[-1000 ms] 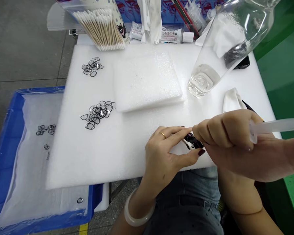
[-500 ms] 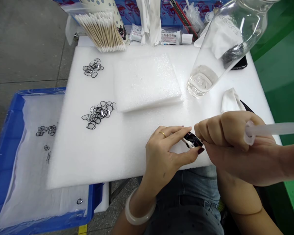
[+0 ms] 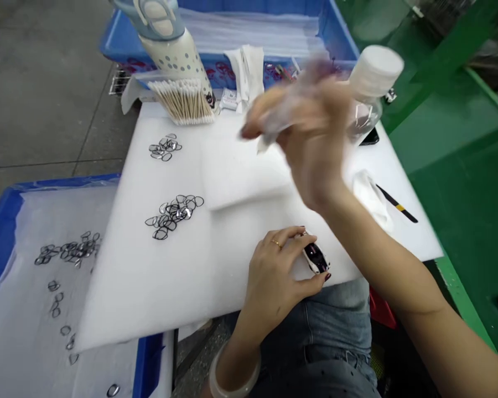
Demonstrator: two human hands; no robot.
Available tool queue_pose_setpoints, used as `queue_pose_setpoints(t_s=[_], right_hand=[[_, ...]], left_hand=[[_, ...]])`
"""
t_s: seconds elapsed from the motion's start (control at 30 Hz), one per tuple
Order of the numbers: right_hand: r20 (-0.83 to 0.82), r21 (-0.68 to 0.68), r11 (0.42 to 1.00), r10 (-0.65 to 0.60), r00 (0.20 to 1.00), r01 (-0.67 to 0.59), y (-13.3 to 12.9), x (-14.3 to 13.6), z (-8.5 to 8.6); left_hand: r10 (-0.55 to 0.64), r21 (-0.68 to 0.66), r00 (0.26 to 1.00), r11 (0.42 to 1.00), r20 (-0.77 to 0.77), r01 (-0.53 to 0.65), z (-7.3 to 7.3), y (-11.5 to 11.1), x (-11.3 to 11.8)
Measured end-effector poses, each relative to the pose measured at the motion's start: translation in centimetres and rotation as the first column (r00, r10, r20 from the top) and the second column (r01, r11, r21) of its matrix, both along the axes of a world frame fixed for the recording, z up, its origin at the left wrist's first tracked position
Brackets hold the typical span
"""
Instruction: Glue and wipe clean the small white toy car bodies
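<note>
A small black-and-white car (image 3: pixel 316 257) lies near the front edge of the foam sheet (image 3: pixel 182 298), toward its right side, gripped lightly in the person's left hand (image 3: pixel 274 273). That hand is held low, back facing up, its wrist at the sheet's front edge; the thumb bends along the near end of the car while the index and middle fingers reach to its far end, so the car sits between them. A gold ring (image 3: pixel 276 242) is on one finger and a pale bracelet (image 3: pixel 236 384) is on the wrist. The right forearm slants up and leftward from the lower right corner, lifting the right hand (image 3: pixel 311 130) well above the sheet, fingers toward the left. It is blurred, but it seems closed around a translucent tube (image 3: pixel 280 116) whose tip slants down to the left, over the foam block (image 3: pixel 244 171). Beyond that hand, and partly hidden by it, is a white-capped bottle (image 3: pixel 375 69). Right of the forearm lie a white cloth (image 3: pixel 369 196) and, just beside it, a black tool (image 3: pixel 398 205) with a yellow band. Left of the block are two clusters of black-edged loops (image 3: pixel 176 214), with swabs (image 3: pixel 185 102) behind.
</note>
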State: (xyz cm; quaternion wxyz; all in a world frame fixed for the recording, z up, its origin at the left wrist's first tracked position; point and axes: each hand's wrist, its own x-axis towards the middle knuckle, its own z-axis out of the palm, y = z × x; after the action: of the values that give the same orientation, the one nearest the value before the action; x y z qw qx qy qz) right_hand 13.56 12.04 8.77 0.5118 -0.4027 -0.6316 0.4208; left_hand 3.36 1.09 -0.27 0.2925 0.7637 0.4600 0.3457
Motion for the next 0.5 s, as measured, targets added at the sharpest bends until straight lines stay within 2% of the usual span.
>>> queue_pose_setpoints(t_s=[0.03, 0.1, 0.17, 0.23, 0.27, 0.3, 0.33, 0.37, 0.4, 0.43, 0.47, 0.5], right_hand=[[0.059, -0.086, 0.993, 0.084, 0.995, -0.078, 0.6, -0.6, -0.3], [0.16, -0.085, 0.993, 0.093, 0.983, -0.08, 0.2, -0.1, -0.6], [0.191, 0.079, 0.995, -0.071, 0.979, 0.057, -1.5, 2.6, -0.8], [0.164, 0.222, 0.931, -0.328, 0.93, 0.289, -3.2, 6.7, -0.9], [0.134, 0.281, 0.857, -0.48, 0.867, 0.431, -3.7, 8.8, -1.2], [0.219, 0.31, 0.775, -0.622, 0.752, 0.551, -3.9, 10.7, -1.6], [0.407, 0.315, 0.728, -0.683, 0.606, 0.609, -3.9, 12.4, -2.1], [0.592, 0.318, 0.705, -0.67, 0.448, 0.634, -3.6, 13.7, -2.7], [0.743, 0.279, 0.734, -0.574, 0.345, 0.62, -3.3, 14.6, -3.3], [0.836, 0.232, 0.771, -0.47, 0.284, 0.593, -3.0, 15.2, -3.9], [0.879, 0.189, 0.804, -0.395, 0.267, 0.564, -2.9, 15.6, -4.5], [0.886, 0.161, 0.826, -0.362, 0.29, 0.541, -3.0, 16.0, -5.0]], left_hand=[[-0.017, 0.014, 1.0, 1.0, -0.022, 0.018, 0.0, 0.0, -0.1], [-0.046, 0.034, 0.998, 0.998, -0.046, 0.048, 0.0, -0.1, -0.3], [-0.06, 0.05, 0.997, 0.997, -0.051, 0.063, -0.1, -0.1, -0.3], [-0.053, 0.073, 0.997, 0.996, -0.053, 0.057, -0.3, -0.1, -0.2], [-0.046, 0.084, 0.997, 0.995, -0.056, 0.051, -0.3, -0.1, 0.0], [-0.042, 0.089, 0.997, 0.995, -0.06, 0.047, -0.4, -0.1, 0.1], [-0.038, 0.087, 0.997, 0.995, -0.064, 0.043, -0.3, -0.2, 0.3], [-0.034, 0.08, 0.997, 0.996, -0.064, 0.039, -0.3, -0.3, 0.4], [-0.029, 0.069, 0.998, 0.997, -0.053, 0.033, -0.2, -0.4, 0.5], [-0.028, 0.058, 0.999, 0.998, -0.031, 0.03, 0.0, -0.5, 0.4], [-0.037, 0.048, 0.999, 0.998, 0.002, 0.036, 0.2, -0.7, 0.1], [-0.051, 0.04, 0.998, 0.998, 0.039, 0.049, 0.4, -0.8, -0.4]])
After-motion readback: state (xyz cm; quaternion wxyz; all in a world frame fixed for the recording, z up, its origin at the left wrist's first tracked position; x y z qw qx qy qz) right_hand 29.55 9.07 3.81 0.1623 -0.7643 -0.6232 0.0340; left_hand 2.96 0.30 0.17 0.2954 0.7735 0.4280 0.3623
